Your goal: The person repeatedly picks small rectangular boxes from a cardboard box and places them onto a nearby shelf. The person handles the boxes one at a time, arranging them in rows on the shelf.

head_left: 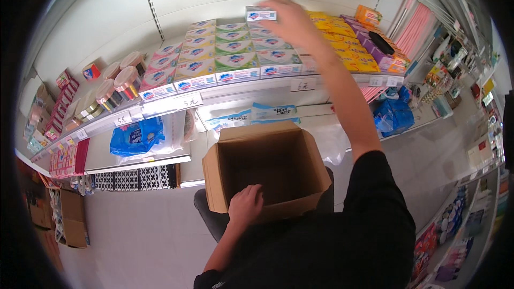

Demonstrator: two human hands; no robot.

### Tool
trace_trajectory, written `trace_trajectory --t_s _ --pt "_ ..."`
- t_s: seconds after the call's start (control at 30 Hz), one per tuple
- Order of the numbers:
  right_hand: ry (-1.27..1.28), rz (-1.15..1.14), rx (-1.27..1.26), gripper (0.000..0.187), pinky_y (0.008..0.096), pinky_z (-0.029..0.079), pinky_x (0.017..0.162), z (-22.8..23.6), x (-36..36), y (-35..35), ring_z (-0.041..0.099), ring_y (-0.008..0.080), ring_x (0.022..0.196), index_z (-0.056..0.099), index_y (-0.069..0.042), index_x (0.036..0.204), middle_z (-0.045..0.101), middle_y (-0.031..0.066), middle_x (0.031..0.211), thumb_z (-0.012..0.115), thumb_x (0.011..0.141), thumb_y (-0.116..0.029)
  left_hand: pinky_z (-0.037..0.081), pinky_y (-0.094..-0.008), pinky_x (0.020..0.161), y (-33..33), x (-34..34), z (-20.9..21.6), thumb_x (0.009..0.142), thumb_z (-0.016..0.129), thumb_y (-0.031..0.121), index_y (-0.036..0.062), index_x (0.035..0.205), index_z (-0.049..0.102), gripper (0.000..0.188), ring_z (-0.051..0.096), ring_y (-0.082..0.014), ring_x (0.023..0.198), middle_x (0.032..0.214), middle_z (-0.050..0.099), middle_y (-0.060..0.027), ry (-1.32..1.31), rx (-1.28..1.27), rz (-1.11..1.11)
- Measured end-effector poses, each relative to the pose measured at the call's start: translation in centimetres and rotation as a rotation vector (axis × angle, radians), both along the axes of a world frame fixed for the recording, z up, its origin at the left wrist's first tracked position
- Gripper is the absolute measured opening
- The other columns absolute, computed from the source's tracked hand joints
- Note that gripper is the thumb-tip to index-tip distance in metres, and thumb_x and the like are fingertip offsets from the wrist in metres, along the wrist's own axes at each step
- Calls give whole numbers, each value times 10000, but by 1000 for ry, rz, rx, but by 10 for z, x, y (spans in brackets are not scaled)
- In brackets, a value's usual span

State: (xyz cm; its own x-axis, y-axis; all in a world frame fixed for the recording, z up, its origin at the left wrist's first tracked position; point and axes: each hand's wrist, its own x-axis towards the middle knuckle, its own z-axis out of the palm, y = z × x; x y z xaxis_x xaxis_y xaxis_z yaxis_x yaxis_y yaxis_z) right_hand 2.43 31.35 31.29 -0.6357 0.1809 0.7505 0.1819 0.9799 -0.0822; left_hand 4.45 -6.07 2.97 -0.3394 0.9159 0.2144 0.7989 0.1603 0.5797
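My right hand (pixel 292 21) reaches to the back of the shelf, its fingers closed on a small white and grey soap box (pixel 261 15) at the far end of a row. That box stands higher than the boxes before it. Under my arm lie rows of boxed soap: grey (pixel 279 57), green (pixel 236 62), yellow-green (pixel 195 68) and pink (pixel 159 77). Below the shelf, an open cardboard box (pixel 215 176) stands on a dark seat (pixel 206 208). My left hand (pixel 246 203) grips its near rim, fingers curled over the edge. The inside looks bare where it shows.
Yellow soap packs (pixel 353 56) and purple boxes (pixel 375 48) sit to the right. Plastic jars (pixel 127 80) stand to the left. A shelf lip with price tags (pixel 303 84) runs across. Blue packages (pixel 138 136) lie on the lower shelf. Another carton (pixel 72 214) stands at the far left.
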Motion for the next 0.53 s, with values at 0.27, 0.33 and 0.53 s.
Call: trace_trajectory --t_s 0.27,0.33,0.53 --pt "-9 -887 -253 526 385 530 933 7 241 159 680 306 1068 704 -46 1178 707 185 1171 726 861 -465 568 -384 729 -12 15 6 894 668 101 66 1170 623 282 703 -277 822 1029 692 -105 -239 18 -49" --pt "-75 -847 -350 567 385 539 910 -13 273 194 685 281 1057 698 -63 1220 715 173 1168 719 858 -499 567 -368 708 -12 10 -2 890 676 58 65 1179 620 295 710 -254 793 1066 702 -101 -372 76 -32" --pt "-305 -682 -596 619 367 562 865 -29 301 220 699 290 1015 655 -122 1349 687 204 1252 699 880 -525 571 -342 731 -1 5 22 901 660 18 40 1192 611 296 710 -231 790 1027 702 -121 -410 213 -36"
